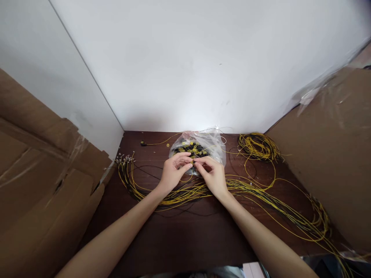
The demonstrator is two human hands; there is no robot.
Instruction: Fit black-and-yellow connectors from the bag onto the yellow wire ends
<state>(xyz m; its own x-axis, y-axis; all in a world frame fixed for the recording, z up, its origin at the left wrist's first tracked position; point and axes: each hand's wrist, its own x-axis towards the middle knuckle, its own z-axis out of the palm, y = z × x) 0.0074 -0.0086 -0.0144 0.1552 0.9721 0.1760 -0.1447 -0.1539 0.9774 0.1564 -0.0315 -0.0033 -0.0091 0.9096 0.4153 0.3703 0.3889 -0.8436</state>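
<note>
My left hand point(173, 173) and my right hand point(213, 175) meet in front of a clear plastic bag point(220, 152). Thumb and forefinger of each are pinched together on a small yellow connector point(192, 162), mostly hidden by the fingertips. A thin yellow wire loops below the fingers. Inside the bag lie many black and yellow connectors point(188, 147). Under my wrists a long bundle of yellow and black wires point(185, 195) runs across the brown table, with small pale terminals point(125, 158) at its left end.
A coil of yellow wire point(257, 146) lies at the back right. One black connector point(143, 143) on a wire and a loose yellow piece point(167, 145) sit left of the bag. Cardboard point(43, 173) stands at left, more cardboard point(327, 143) at right, and a white wall point(185, 69) behind.
</note>
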